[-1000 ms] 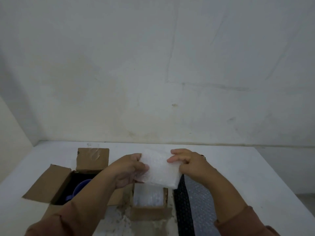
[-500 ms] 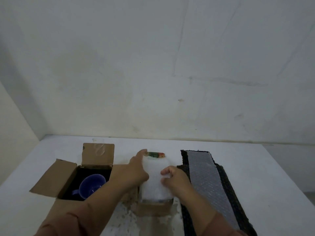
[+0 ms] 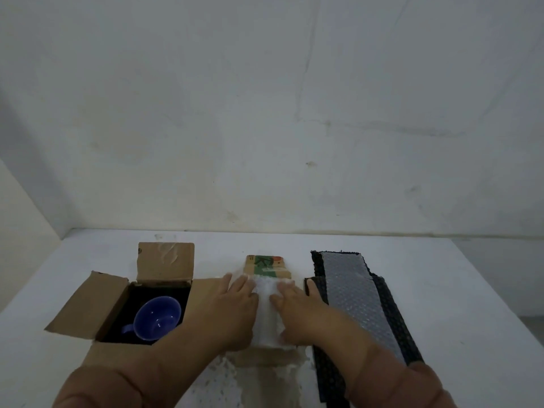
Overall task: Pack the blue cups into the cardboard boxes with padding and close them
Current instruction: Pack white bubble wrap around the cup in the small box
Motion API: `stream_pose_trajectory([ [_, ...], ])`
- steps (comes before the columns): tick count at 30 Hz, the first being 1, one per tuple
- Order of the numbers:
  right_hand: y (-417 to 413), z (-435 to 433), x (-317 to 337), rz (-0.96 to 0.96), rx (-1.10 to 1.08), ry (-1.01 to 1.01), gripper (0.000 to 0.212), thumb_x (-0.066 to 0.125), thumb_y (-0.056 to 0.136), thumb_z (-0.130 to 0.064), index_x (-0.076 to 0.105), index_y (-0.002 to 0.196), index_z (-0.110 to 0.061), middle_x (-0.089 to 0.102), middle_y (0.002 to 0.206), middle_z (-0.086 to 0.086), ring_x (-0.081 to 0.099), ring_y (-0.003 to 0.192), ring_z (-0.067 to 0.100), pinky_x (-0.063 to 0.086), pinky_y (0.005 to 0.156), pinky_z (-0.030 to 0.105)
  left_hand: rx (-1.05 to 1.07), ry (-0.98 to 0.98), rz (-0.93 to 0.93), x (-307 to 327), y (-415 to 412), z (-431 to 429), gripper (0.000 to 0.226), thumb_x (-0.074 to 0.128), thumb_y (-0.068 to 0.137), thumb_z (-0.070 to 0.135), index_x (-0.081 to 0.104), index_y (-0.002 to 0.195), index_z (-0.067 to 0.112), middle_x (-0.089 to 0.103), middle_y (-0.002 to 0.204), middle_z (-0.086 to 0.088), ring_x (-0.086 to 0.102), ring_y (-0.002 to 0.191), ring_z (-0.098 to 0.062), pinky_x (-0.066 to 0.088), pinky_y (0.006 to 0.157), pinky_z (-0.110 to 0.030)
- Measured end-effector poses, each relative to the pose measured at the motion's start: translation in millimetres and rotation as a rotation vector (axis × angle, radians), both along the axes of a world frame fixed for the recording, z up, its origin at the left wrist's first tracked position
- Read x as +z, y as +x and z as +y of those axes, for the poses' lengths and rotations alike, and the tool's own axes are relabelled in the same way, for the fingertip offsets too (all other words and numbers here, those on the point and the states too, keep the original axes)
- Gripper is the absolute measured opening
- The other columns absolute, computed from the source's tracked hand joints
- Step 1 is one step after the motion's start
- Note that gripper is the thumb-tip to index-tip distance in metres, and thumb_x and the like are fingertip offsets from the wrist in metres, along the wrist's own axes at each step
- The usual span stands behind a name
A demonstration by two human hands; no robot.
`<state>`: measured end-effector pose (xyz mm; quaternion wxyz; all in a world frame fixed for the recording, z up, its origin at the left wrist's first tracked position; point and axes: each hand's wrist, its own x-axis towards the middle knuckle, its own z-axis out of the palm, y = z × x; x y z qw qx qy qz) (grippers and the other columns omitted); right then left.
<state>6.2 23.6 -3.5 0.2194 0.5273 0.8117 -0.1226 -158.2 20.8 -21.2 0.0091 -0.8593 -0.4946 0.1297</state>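
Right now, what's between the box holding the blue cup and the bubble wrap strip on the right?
In the head view: a second cardboard box, with the left hand and right hand pressing white padding down on it.

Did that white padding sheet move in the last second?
Yes. The white padding sheet went down onto the middle box, under the left hand and right hand.

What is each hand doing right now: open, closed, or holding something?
Left hand: open, fingers flat, pressing the white padding on the middle box.
Right hand: open, pressing the same padding.
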Motion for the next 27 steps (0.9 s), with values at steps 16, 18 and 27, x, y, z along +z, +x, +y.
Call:
stream_pose_trajectory([
  [16,-4.5,18.0,-10.7,-0.177,0.158,0.029,0.085,0.061,0.084,-0.029,0.008,0.149,-0.015,0.018,0.152,0.015,0.020,0.140,0.032,-0.005,0.112,0.061,-0.054,-0.042,0.079,-0.6,10.8,13.6,0.068,0.062,0.084,0.029,0.031,0.141,0.008,0.037,0.145,-0.015,0.027,0.139,-0.029,-0.002,0.117,-0.050],
  [18,-7.1,15.1,-14.5,-0.139,0.126,0.028,0.084,0.060,0.085,-0.025,0.007,0.149,-0.014,0.016,0.153,0.015,0.017,0.141,0.033,-0.003,0.114,0.059,-0.050,-0.037,0.081,-2.6,14.0,14.4,0.068,0.062,0.084,0.027,0.030,0.141,0.008,0.038,0.145,-0.014,0.029,0.138,-0.029,0.000,0.117,-0.049],
  [27,93.7,-24.1,-43.5,0.794,-0.838,0.214,0.028,0.056,0.089,-0.011,0.062,0.116,-0.006,0.058,0.125,0.010,0.053,0.116,0.022,0.038,0.092,0.018,0.172,-0.176,-0.330,13.1,41.6,11.1,0.032,0.050,0.080,0.007,0.045,0.111,0.014,0.047,0.123,-0.006,0.044,0.117,-0.026,0.027,0.105,-0.033],
])
